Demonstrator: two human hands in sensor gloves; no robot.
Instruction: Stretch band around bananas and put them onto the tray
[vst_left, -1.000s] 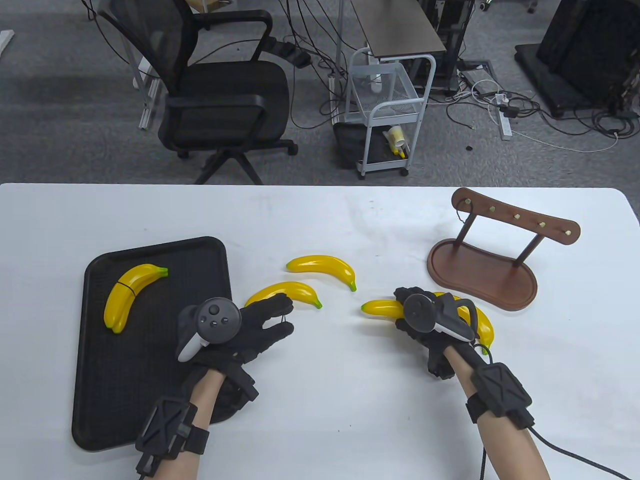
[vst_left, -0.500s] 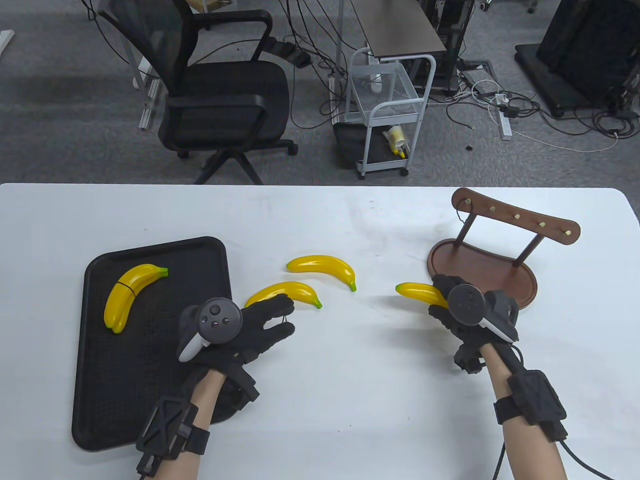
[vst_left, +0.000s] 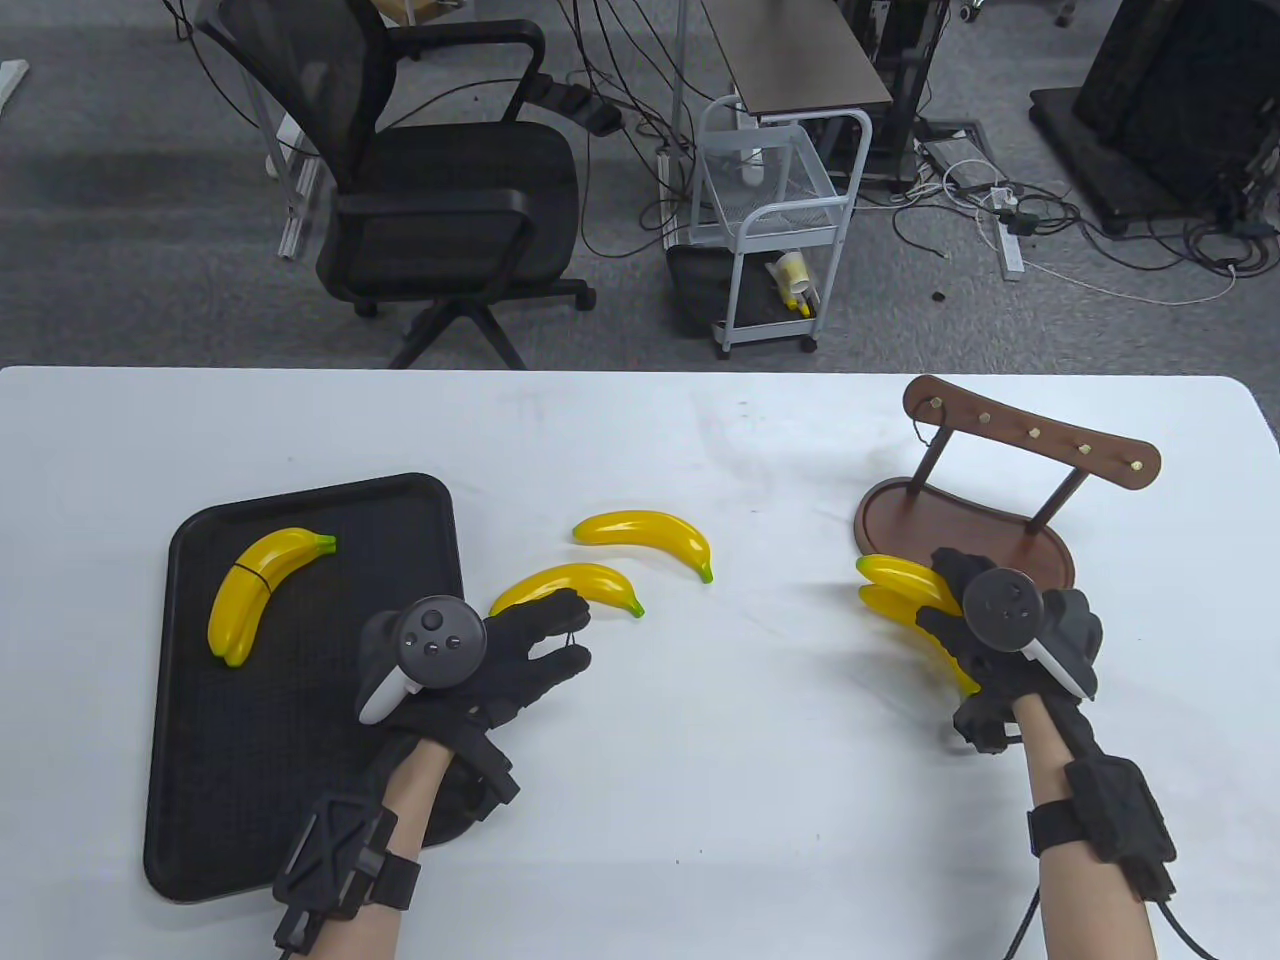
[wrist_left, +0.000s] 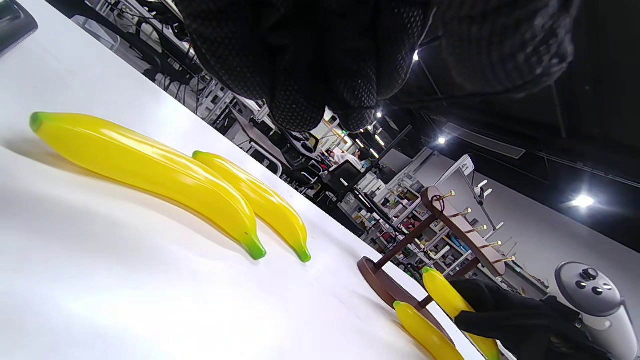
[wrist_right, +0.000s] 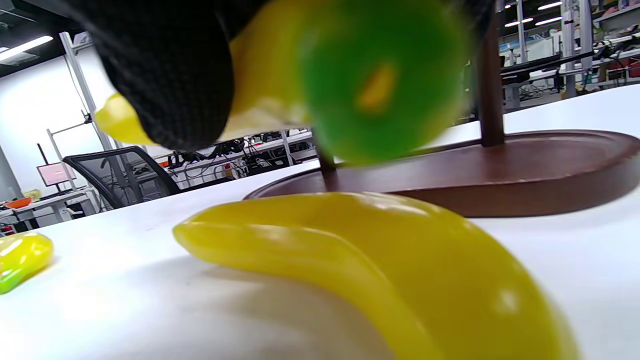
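Right now your right hand (vst_left: 985, 625) grips one banana (vst_left: 895, 572) just in front of the wooden hook stand (vst_left: 965, 530), fingers curled over it; the right wrist view shows that banana's green tip close to the lens, lifted off the table. A second banana (vst_left: 890, 606) lies on the table directly below and beside the held one, near the stand's base, and part of it is hidden under your hand. Whether the two touch I cannot tell.

Your left hand (vst_left: 490, 655) rests flat on the white table (vst_left: 700, 800) just right of the black tray (vst_left: 300, 800), fingers (vst_left: 555, 610) straight and slightly spread. A thin dark band (vst_left: 572, 633) seems to run between two of them, but it is too fine to be sure how it is held. Your fingertips reach the near end of a loose banana (vst_left: 570, 585); another loose banana (vst_left: 645, 530) lies just behind that one, apart from it.

On the tray's far left sits a pair of bananas (vst_left: 255, 590) side by side, with a dark band (vst_left: 250, 572) around them near the middle.
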